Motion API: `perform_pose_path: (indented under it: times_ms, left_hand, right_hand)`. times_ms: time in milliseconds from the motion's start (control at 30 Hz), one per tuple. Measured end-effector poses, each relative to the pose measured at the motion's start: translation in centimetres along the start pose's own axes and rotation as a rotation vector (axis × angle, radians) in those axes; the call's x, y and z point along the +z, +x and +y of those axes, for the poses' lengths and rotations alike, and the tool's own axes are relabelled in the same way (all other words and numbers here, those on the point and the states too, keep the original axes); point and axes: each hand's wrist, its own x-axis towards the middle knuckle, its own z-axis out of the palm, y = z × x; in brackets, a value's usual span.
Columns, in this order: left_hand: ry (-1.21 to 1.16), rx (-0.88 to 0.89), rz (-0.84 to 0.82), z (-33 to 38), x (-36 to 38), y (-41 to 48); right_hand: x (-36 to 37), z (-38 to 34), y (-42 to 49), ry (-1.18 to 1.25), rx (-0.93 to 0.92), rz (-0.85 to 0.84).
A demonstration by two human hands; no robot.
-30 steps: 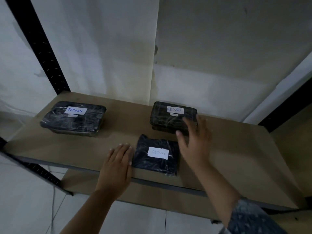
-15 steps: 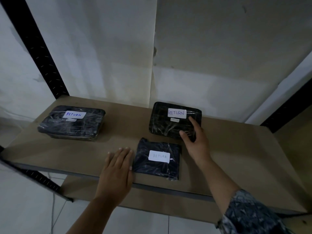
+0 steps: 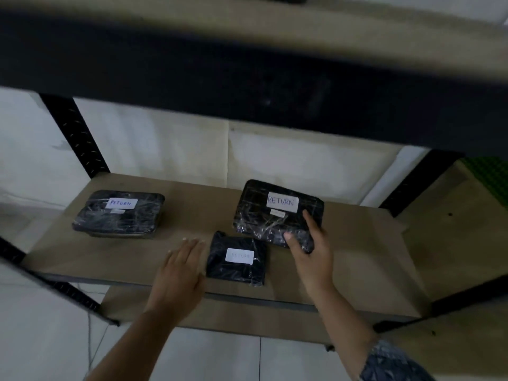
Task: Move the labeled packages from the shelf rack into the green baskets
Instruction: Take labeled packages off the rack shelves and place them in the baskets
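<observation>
Three black plastic-wrapped packages with white "RETURN" labels are on the brown shelf (image 3: 357,243). My right hand (image 3: 310,251) grips the near right corner of the back package (image 3: 264,213), which is tilted up off the board. A small flat package (image 3: 237,258) lies near the front edge between my hands. My left hand (image 3: 181,273) lies flat with straight fingers on the shelf, just left of the small package. A third package (image 3: 119,214) lies at the left of the shelf.
A dark shelf beam (image 3: 247,78) crosses the top of the view close to my head. Black perforated uprights (image 3: 77,136) stand at the rack's corners. A bit of green basket (image 3: 489,180) shows at the far right. A lower shelf (image 3: 247,317) lies beneath, over white floor tiles.
My right hand reached the back package, closed on its near right corner and lifted it, tilting it toward me. My view pulled back, so the upper shelf beam now shows. My left hand barely moved.
</observation>
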Motion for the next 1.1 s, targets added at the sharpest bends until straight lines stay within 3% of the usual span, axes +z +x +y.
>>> perform_pose_path:
  times_ms: [267, 467, 833, 1100]
  left_hand:
    - [-0.072, 0.088, -0.033, 8.3, -8.4, -1.8]
    - [-0.074, 0.215, -0.060, 14.8, -13.6, -4.5]
    - [-0.161, 0.485, -0.026, 32.9, -15.4, -7.7]
    - [-0.198, 0.568, -0.016, 48.5, -12.7, -8.6]
  right_hand:
    - [-9.6, -8.0, -6.6, 0.041, 0.134, 0.024]
    - [-18.2, -13.4, -11.8, -0.078, 0.153, 0.098]
    - [-35.2, -12.7, -18.4, 0.002, 0.117, 0.309]
    - [-50.3, -10.2, -20.1, -0.099, 0.109, 0.455]
